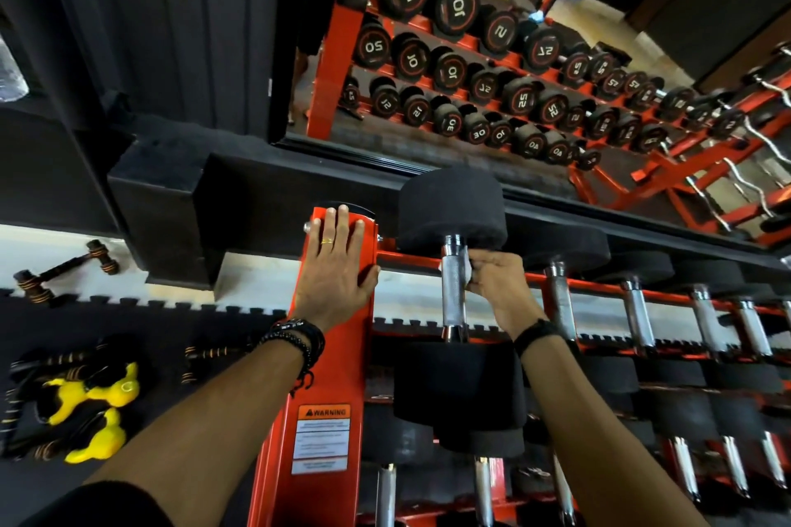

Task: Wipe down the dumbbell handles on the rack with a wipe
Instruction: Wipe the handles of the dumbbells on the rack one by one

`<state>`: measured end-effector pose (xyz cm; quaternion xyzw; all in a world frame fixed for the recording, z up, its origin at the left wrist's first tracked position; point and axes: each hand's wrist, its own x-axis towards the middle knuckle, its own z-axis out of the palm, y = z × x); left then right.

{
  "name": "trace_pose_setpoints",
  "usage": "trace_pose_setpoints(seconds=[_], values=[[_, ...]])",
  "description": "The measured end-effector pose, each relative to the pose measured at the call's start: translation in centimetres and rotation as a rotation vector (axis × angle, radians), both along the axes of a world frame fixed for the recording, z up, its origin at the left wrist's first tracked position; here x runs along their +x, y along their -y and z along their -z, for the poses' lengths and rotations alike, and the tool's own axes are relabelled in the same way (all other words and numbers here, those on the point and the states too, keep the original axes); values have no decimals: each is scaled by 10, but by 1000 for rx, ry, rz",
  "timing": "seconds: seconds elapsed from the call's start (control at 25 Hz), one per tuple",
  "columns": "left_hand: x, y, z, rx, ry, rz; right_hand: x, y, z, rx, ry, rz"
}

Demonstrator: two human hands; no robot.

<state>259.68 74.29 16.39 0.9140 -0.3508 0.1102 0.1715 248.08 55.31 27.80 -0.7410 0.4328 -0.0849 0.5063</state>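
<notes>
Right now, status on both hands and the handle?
Left hand flat on red rack post. Right hand pinching wipe against first dumbbell handle. Nothing blocking.

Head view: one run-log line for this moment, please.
left hand flat on rack post | right hand presses wipe on first handle | other handles unwiped

We noted bare forearms | left hand (pixel 338 270): gold ring on one finger; stacked dark beaded and corded bracelets at wrist | right hand (pixel 498 285): single black wristband | dark sleeve edge at lower left.
</notes>
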Motion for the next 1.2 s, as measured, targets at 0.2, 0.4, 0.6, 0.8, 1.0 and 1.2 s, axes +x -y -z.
trace_pose_setpoints(seconds=[0.2,0.4,0.6,0.8,1.0,1.2], values=[[0,1,1,28,23,-16,-34,-4,-10,6,-410,-359],[0,2,1,20,24,-15,-38,-1,-30,10,-397,-316],[0,0,1,30,27,-12,-42,-4,-28,113,-425,-404],[0,2,0,41,31,-25,-45,-2,-46,272,-265,-328],[0,1,0,39,15,-14,-30,-8,-59,203,-359,-403],[0,1,1,32,19,-16,-29,-27,-63,57,-412,-423]])
